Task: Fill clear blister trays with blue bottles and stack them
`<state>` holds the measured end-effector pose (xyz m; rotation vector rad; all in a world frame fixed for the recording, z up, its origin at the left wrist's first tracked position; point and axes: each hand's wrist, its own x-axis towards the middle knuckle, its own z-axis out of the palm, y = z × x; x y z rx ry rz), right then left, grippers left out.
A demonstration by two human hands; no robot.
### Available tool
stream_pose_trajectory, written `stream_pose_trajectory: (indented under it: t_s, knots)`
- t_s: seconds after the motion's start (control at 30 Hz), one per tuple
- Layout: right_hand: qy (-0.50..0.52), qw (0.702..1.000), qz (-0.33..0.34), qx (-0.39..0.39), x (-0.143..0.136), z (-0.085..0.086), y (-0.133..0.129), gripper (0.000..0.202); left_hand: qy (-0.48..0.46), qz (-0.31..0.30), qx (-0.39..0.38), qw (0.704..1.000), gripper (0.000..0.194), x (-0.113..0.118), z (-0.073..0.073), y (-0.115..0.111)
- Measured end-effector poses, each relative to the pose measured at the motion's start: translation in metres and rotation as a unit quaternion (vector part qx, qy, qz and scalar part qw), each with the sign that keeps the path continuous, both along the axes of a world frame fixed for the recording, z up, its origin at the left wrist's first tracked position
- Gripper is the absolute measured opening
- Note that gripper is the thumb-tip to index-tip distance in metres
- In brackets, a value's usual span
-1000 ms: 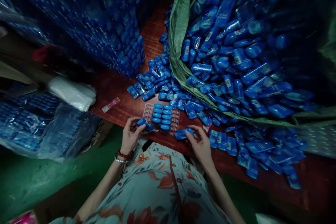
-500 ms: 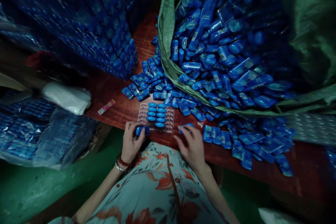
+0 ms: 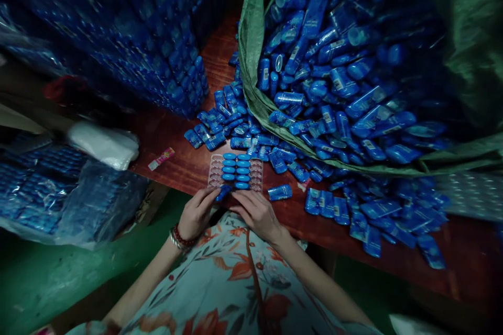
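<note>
My left hand (image 3: 194, 214) pinches a small blue plastic-wrapped container (image 3: 223, 192) at the table's front edge. My right hand (image 3: 257, 213) is beside it, fingers curled together with the tips close to the container's right end; what they grip is hidden. Just beyond both hands lies a clear plastic tray (image 3: 256, 171) with oval hollows. Two columns of shiny blue oval pieces (image 3: 242, 171) sit in its middle, while the side hollows hold none. To the right of the tray lies a single blue wrapped container (image 3: 280, 192).
A green woven sack (image 3: 251, 73) spills many blue wrapped containers (image 3: 288, 98) onto the wooden table (image 3: 176, 138). Tall stacks of blue packs (image 3: 157, 47) rise at the left. A pink strip (image 3: 161, 159) lies left of the tray. Clear trays (image 3: 471, 196) are at the right.
My right hand has left the blue container right of the tray and moved left to join my left hand. The left hand's container has shifted slightly right, against the tray's near side.
</note>
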<state>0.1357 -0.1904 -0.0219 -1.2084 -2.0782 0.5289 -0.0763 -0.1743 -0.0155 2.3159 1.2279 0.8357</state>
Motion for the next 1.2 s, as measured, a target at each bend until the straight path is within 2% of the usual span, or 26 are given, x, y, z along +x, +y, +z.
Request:
stream_pose_trajectory:
  t_s: [0.1,0.23,0.33,0.43,0.57,0.67,0.77,0.87,1.0,1.07,1.2]
  knots:
    - [-0.057,0.998,-0.033,-0.017,0.007,-0.003,-0.008,0.023,0.009,-0.01,0.034,0.999,0.04,-0.003,-0.015,0.009]
    - [-0.172,0.983,0.001,-0.061,0.014,-0.009,-0.01,0.026,0.033,-0.066,0.043,0.996,0.042,0.0,-0.017,0.02]
    - [-0.226,0.971,0.016,-0.073,0.014,-0.015,-0.008,0.029,0.068,-0.08,0.057,0.993,0.041,0.004,-0.01,0.025]
    - [-0.234,0.97,0.017,-0.064,0.013,-0.019,-0.005,0.031,0.14,-0.081,0.051,0.985,0.034,0.014,0.002,0.029]
    - [-0.219,0.975,0.023,-0.034,0.011,-0.021,-0.003,0.032,0.266,-0.113,0.056,0.956,0.025,0.034,0.019,0.035]
    - [-0.168,0.985,0.028,0.007,0.017,-0.017,-0.007,0.033,0.307,-0.133,0.057,0.941,0.022,0.041,0.022,0.04]
    - [-0.134,0.989,-0.062,0.03,0.039,-0.01,-0.017,0.033,0.26,-0.126,0.048,0.956,0.028,0.035,0.015,0.043]
    - [-0.181,0.97,-0.157,-0.036,0.07,-0.002,-0.026,0.038,0.133,-0.091,0.02,0.987,0.033,0.026,0.004,0.044]
    - [-0.26,0.947,-0.147,-0.116,0.101,-0.004,-0.025,0.052,0.002,-0.022,-0.044,0.999,0.04,0.024,-0.003,0.044]
    - [-0.261,0.949,-0.135,-0.113,0.107,-0.009,-0.019,0.046,-0.015,-0.009,-0.054,0.998,0.036,0.027,-0.004,0.042]
    - [-0.207,0.965,-0.133,-0.095,0.109,-0.016,-0.01,0.033,-0.004,-0.023,-0.043,0.999,0.032,0.025,-0.001,0.041]
